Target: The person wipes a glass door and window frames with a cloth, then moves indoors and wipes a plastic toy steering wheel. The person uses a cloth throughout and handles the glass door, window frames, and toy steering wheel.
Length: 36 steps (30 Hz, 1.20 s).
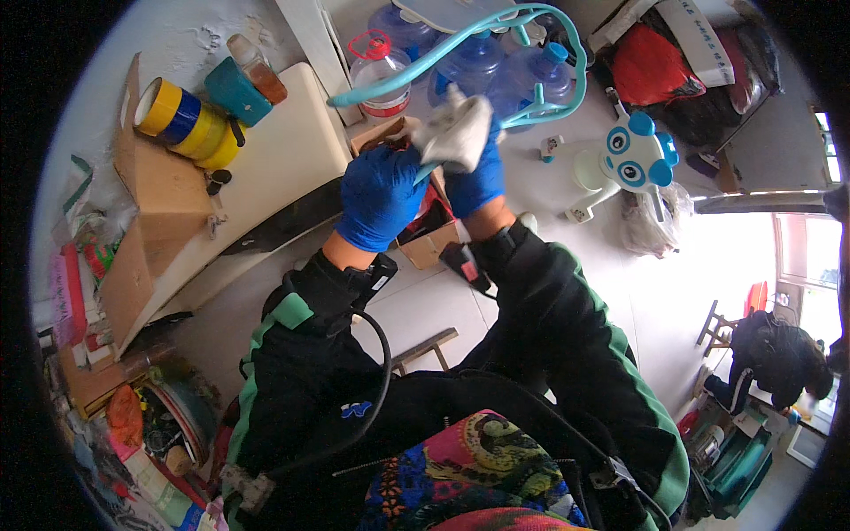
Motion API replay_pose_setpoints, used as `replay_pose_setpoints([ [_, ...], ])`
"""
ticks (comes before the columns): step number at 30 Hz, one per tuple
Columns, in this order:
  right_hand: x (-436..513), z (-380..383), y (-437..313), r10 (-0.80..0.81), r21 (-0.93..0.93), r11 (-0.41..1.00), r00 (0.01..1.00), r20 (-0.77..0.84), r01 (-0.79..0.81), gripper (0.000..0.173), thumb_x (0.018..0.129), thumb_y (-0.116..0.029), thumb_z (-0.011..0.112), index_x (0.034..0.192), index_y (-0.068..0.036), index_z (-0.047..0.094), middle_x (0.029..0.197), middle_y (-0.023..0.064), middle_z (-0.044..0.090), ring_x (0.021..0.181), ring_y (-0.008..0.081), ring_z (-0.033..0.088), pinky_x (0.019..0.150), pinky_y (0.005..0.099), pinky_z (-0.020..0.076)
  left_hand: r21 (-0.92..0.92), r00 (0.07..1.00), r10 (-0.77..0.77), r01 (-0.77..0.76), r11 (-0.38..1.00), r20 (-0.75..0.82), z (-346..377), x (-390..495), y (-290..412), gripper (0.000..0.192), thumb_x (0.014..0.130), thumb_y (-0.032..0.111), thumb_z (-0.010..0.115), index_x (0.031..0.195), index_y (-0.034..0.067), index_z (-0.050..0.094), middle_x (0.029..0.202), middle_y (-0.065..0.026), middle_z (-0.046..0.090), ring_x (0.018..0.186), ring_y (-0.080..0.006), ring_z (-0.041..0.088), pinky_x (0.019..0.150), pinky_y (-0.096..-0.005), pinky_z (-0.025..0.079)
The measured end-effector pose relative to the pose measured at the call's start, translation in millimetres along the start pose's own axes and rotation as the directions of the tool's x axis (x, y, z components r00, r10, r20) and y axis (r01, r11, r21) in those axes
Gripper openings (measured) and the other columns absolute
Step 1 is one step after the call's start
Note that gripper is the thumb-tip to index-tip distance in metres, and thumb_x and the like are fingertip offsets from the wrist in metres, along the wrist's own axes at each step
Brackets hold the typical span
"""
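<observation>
A light-teal plastic tubular frame point(458, 41), bent into a long loop, is held up in front of me. My left hand point(383, 199), in a blue glove, grips the lower end of its tube. My right hand point(479, 169), gloved the same way, is closed around a white cloth point(455, 133) that wraps the tube. Motion blurs the cloth, and it hides part of the right fingers. Below both hands stands an open cardboard box point(428, 247) with red and dark contents, partly covered by my hands.
Large water bottles point(465, 66) stand beyond the frame. Left is a cream surface point(285, 133) with yellow and blue tape rolls point(189, 126) and a cardboard carton point(156, 219). A white-and-blue child's chair point(627, 159) stands right. Another person point(773, 358) is bent over at far right.
</observation>
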State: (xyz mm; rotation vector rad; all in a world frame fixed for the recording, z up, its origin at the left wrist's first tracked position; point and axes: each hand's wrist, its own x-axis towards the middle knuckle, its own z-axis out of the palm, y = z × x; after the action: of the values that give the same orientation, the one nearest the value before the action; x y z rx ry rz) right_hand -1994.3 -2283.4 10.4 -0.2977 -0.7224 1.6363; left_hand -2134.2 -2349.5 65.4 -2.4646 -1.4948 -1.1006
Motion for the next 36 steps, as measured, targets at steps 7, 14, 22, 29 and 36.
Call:
replay_pose_setpoints([
  [7,33.4,-33.8,-75.6,-0.222,-0.057,0.974,0.878,-0.423,0.219,0.057,0.098,-0.057,0.037,0.137,-0.016,0.045,0.128,0.0071,0.058,0.113,0.0286,0.058,0.100,0.0449,0.0459,0.019,1.000,-0.019,0.019,1.000,0.020,-7.9,-5.0,6.9,0.027,0.083,0.016,0.068,0.108,0.010,0.060,0.071,-0.0120,0.058,0.062,-0.0327,0.059,0.053,-0.0444,0.047],
  [14,38.9,-58.7,-124.1,-0.198,-0.172,0.976,0.868,-0.455,0.132,0.067,0.099,-0.058,0.032,0.141,-0.006,0.041,0.133,0.0093,0.055,0.114,0.0272,0.057,0.100,0.0393,0.0450,0.014,0.997,0.044,-0.045,0.999,0.066,-19.4,-4.9,-2.9,0.030,0.085,0.019,0.068,0.114,0.010,0.064,0.062,-0.0127,0.048,0.057,-0.0328,0.052,0.051,-0.0442,0.040],
  [22,28.7,-86.5,-174.4,-0.139,-0.236,0.971,0.880,-0.455,0.031,0.043,0.098,-0.041,0.053,0.121,-0.005,0.059,0.109,0.0075,0.067,0.095,0.0201,0.064,0.084,0.0325,0.0523,0.271,0.944,0.273,-0.315,0.910,0.184,-46.3,3.3,-16.0,0.049,0.081,0.015,0.068,0.129,0.016,0.059,0.075,-0.0051,0.053,0.060,-0.0242,0.047,0.055,-0.0384,0.040],
  [29,26.3,-79.0,-178.3,-0.276,-0.485,0.874,0.790,-0.547,-0.031,0.058,0.090,-0.050,0.062,0.118,0.000,0.062,0.104,0.0107,0.067,0.089,0.0186,0.063,0.079,0.0305,0.0514,0.150,0.950,0.201,-0.240,0.959,0.239,-38.2,-0.3,-27.8,0.031,0.080,0.016,0.067,0.111,0.016,0.062,0.073,-0.0081,0.055,0.063,-0.0290,0.055,0.053,-0.0408,0.044],
  [36,24.3,-66.1,-175.2,-0.358,-0.586,0.810,0.803,-0.477,0.013,0.053,0.091,-0.048,0.062,0.113,0.000,0.064,0.100,0.0087,0.067,0.087,0.0180,0.064,0.078,0.0308,0.0517,0.025,0.846,-0.096,0.097,0.995,0.524,-38.1,-5.5,-16.7,0.045,0.078,0.055,0.070,0.073,0.011,0.065,0.063,-0.0156,0.059,0.061,-0.0355,0.062,0.053,-0.0422,0.049],
])
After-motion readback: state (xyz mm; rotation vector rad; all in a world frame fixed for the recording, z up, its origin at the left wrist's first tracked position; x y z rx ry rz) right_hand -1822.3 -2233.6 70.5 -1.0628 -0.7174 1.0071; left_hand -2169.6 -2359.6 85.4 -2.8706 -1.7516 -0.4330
